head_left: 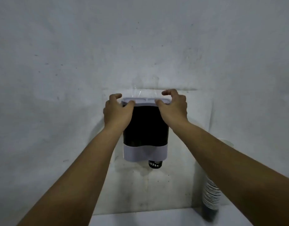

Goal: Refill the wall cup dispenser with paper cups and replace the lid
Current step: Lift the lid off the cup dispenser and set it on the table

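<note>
While both hands grasp the lid [146,101], it sits atop the wall dispenser [145,132].
Left hand [117,110] curls round its left edge, right hand [172,107] round its right (thumbs on the front rim); a black cup [154,164] pokes from below, stacked cups [212,194] lean lower right, bare wall [59,62] all around.

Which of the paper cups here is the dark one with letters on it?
The cup poking out under the dispenser: it is black with white lettering. The stack of cups at lower right, beside the right arm, shows only white rims.
</note>
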